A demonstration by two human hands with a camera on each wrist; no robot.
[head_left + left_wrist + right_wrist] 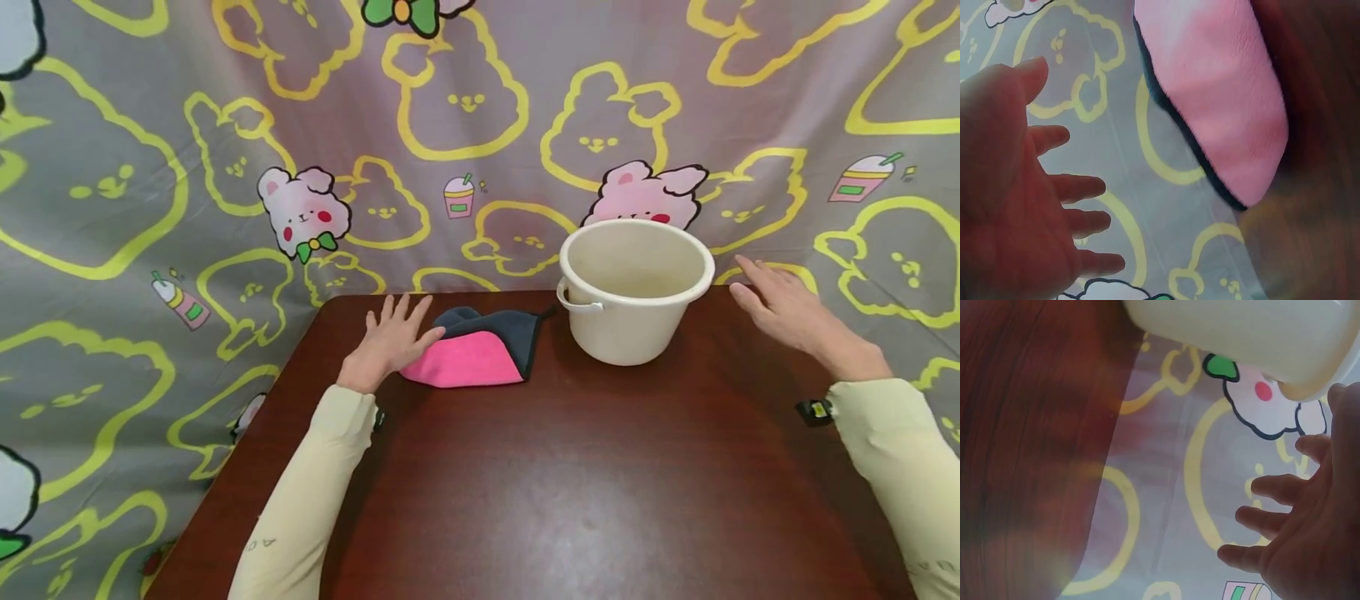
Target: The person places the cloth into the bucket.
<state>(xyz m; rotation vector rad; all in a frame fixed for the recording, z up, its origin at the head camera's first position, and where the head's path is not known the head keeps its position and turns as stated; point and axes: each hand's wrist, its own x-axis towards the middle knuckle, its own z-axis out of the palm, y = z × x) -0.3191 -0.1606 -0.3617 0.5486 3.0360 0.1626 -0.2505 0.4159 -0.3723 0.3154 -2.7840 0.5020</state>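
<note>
From the head view I see my left hand (390, 337) lying flat with its fingers spread, near the far left part of the dark brown table (570, 483), its thumb side just touching the edge of a folded cloth (476, 354); the cloth is pink on top with a dark grey layer showing behind and along its right edge, and it lies on the table between that hand and a cream bucket (633, 287). In the left wrist view the hand (1016, 200) shows an open palm and straight, fanned fingers (1082, 187) holding nothing, with the cloth (1222, 106) close by but apart from the fingertips there, so I cannot tell how firm the contact is. The bucket stands upright toward the far right of the table, empty as far as I can see inside, its handle folded down on the side facing the cloth. My right hand (780, 308) hovers just to the right of the bucket, fingers straight and slightly parted, gripping nothing and not touching the rim; the right wrist view confirms this, with the hand (1310, 525) open and the bucket (1247, 337) above it, a gap between them. Both arms wear pale yellow sleeves (307, 492). Behind the table hangs a grey curtain (150, 167) printed with yellow outlined bunnies and pink cartoon figures
</note>
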